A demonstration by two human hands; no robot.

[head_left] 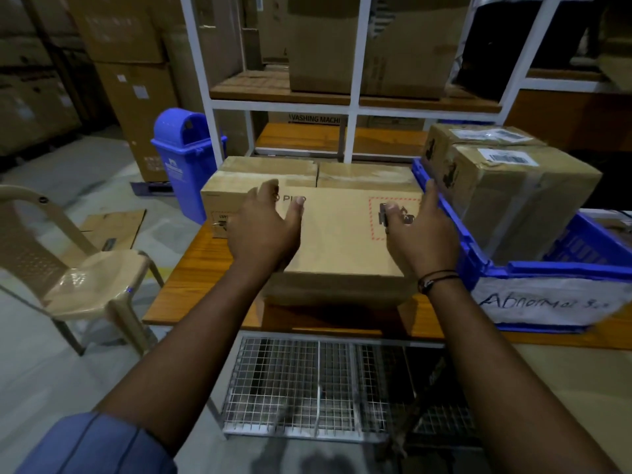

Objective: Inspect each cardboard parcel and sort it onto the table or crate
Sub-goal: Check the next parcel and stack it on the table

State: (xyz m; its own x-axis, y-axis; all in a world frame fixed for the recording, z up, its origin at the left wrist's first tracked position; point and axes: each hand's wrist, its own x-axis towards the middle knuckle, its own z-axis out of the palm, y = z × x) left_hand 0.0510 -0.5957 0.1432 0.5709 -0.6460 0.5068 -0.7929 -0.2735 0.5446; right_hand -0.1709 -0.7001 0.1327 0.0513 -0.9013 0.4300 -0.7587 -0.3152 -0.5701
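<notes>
A plain cardboard parcel [342, 241] with a red dashed square printed on top lies lengthwise in front of me over the wooden table [191, 268]. Its near end casts a dark shadow on the table. My left hand [263, 230] rests on the parcel's top left edge with its fingers relaxed. My right hand [420, 234] lies against the right side, thumb on top and fingers straight. Right of it stands the blue crate [547, 268], labelled "Abnormal", which holds two taped parcels [513, 193].
Two more parcels [270, 164] lie side by side on the table behind the one under my hands. A white shelf rack [352, 104] with large cartons rises beyond. A blue bin [184, 155] and a beige chair [95, 275] stand to the left, and a wire cage [307, 381] sits below the table's front edge.
</notes>
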